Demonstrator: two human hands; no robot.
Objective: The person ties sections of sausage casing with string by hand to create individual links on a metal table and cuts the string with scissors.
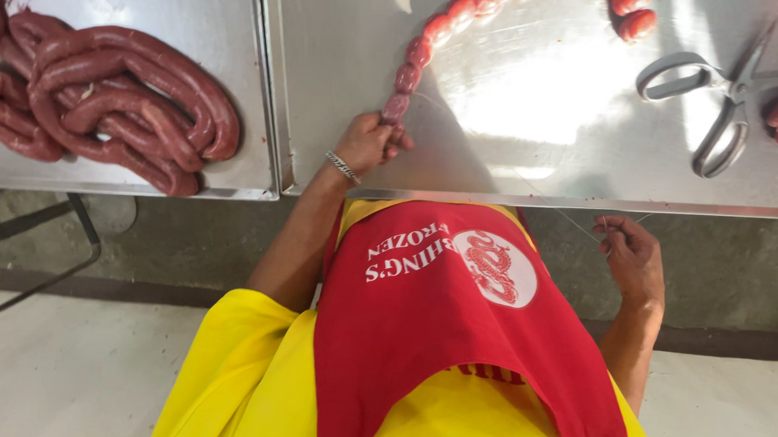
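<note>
Steel tray (241, 11) at far left holds a heap of long untied sausage coils (123, 102), work apparently not yet begun. On the steel table (532, 155), the left hand (370, 143) is clamped on the end of the linked sausage chain (432, 32), whose tied links curve away. The right hand (632, 255) pinches thin string (547, 199) taut below the table edge. Scissors (717, 106) lie unused.

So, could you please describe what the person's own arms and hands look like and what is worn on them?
Both forearms are bare. The left hand has a silver chain bracelet at its wrist; the right hand shows no jewellery. Short yellow sleeves cover the upper arms, beside a red apron with a white round emblem.
</note>
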